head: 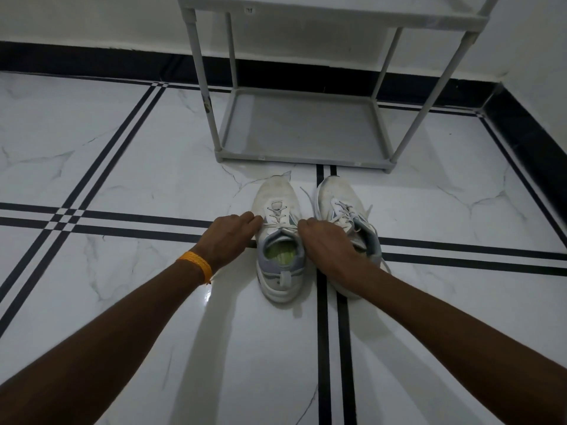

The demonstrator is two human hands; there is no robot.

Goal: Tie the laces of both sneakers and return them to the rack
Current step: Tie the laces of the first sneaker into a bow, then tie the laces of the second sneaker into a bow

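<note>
Two white and grey sneakers stand side by side on the floor, toes toward the rack. The left sneaker shows a green insole; its lace is stretched sideways across the tongue. My left hand pinches one lace end at the shoe's left side. My right hand pinches the other end at its right side and covers part of the right sneaker, whose laces lie loose. The grey rack stands just beyond the shoes, its bottom shelf bare.
White marble floor tiles with black stripe lines run around the shoes. A black skirting and white walls close the back and the right side. An orange band sits on my left wrist.
</note>
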